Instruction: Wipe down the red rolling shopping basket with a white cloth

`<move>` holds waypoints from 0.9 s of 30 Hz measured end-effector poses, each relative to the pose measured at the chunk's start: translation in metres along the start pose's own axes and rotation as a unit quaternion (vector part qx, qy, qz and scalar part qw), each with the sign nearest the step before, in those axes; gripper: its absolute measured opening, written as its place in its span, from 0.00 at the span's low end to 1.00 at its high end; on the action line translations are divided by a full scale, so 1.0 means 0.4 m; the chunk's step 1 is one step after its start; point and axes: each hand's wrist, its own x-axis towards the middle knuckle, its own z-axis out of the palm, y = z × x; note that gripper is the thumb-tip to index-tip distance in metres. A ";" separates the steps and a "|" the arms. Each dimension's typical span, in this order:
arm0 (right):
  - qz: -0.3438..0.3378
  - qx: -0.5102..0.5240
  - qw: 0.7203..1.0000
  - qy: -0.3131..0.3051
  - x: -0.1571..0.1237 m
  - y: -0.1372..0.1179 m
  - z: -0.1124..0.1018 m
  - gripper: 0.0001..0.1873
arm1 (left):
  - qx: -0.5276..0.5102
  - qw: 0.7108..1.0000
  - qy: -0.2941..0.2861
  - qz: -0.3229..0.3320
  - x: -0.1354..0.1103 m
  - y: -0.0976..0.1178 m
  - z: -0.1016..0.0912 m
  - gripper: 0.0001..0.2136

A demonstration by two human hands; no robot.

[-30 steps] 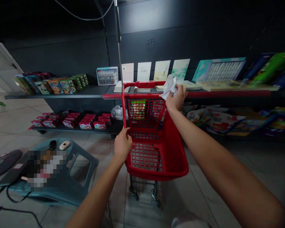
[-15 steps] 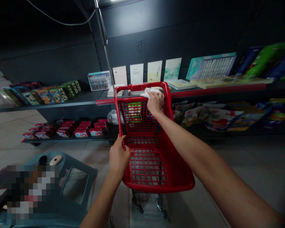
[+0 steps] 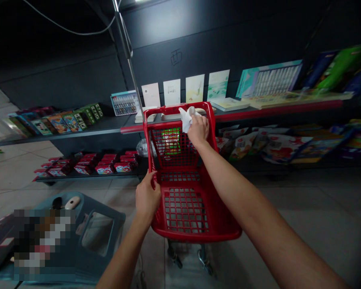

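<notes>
A small red plastic shopping cart (image 3: 225,216) with mesh panels stands in front of me, on dark wheels. My left hand (image 3: 148,193) is closed round the left side rim of the cart, thumb on the inner side. My right hand (image 3: 198,129) grips a crumpled white cloth or tissue (image 3: 186,117) at the far end of the cart, by the upper right of its back panel and just below the handle bar. Part of the cloth is hidden behind my fingers. A green packet (image 3: 171,140) shows through the back mesh.
Behind the cart, a dark shelf (image 3: 108,127) carries upright cards, books, pen sets and boxes. Red boxes (image 3: 106,163) and snack bags (image 3: 284,148) fill the lower level. A metal pole (image 3: 134,74) rises at the cart's left. A blue-grey plastic stool (image 3: 114,224) holding items stands lower left.
The right hand has shifted slightly, and the white cloth now stands up higher at its left. My left hand keeps its hold on the rim. The view has shifted a little.
</notes>
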 end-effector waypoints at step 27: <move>-0.011 -0.028 0.999 -0.029 0.013 -0.037 -0.010 0.13 | 0.047 0.999 -0.022 -0.001 -0.011 0.013 -0.002 0.21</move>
